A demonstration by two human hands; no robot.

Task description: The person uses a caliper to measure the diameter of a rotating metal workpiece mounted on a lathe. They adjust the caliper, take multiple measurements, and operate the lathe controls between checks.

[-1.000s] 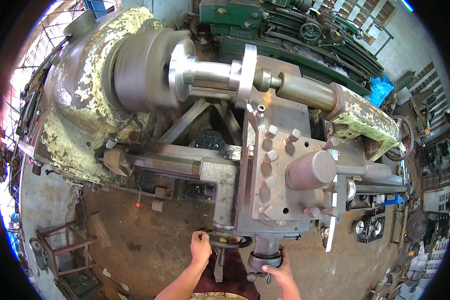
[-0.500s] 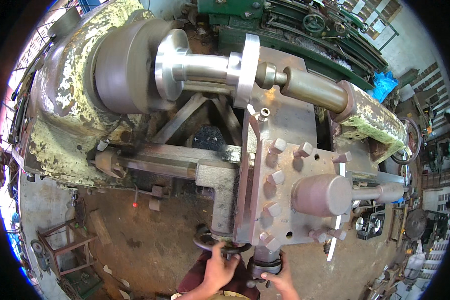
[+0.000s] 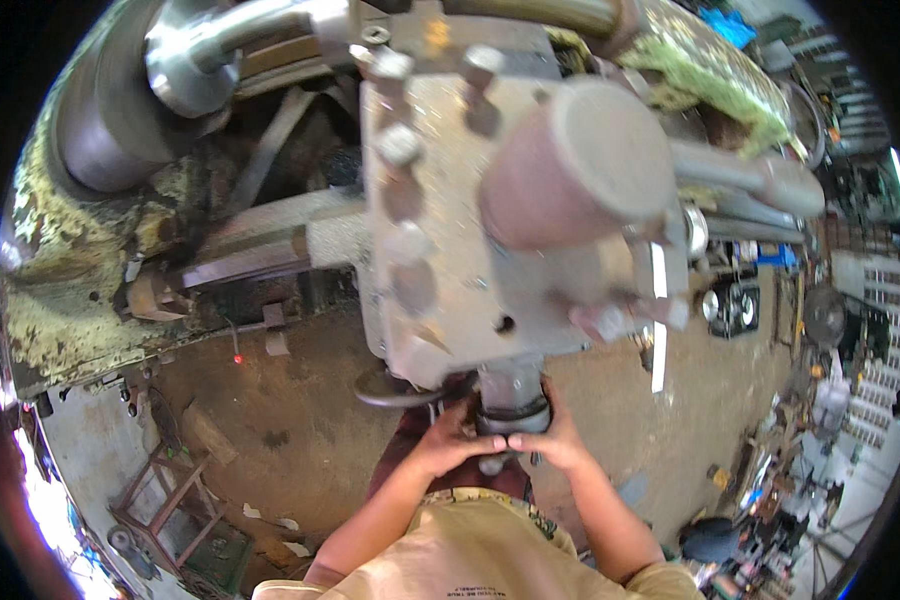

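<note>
Both my hands grip the small dark crank handle [image 3: 515, 420] at the front of a lathe's tool slide. My left hand [image 3: 448, 440] curls round its left side, and my right hand [image 3: 558, 430] round its right. Their thumbs nearly meet across its near face; most fingers are hidden beyond. Above stands the square tool post [image 3: 460, 285] with several upright bolts and a big rounded clamp cap [image 3: 610, 160] joined to a lever [image 3: 750, 178]. A larger handwheel [image 3: 395, 398] sits just left of my left hand, partly hidden. The shiny flanged workpiece [image 3: 185, 75] is at upper left.
The worn chuck [image 3: 110, 125] and peeling headstock [image 3: 45, 285] fill the left. The tailstock [image 3: 715, 85] is at upper right. A flat bright bar [image 3: 658, 350] juts from the tool post. A metal frame stand [image 3: 170, 500] is on the brown floor at lower left.
My left hand has left the handwheel and joined my right hand on the crank handle. The view has tipped toward my body, so the lathe sits higher and the tool post looks closer.
</note>
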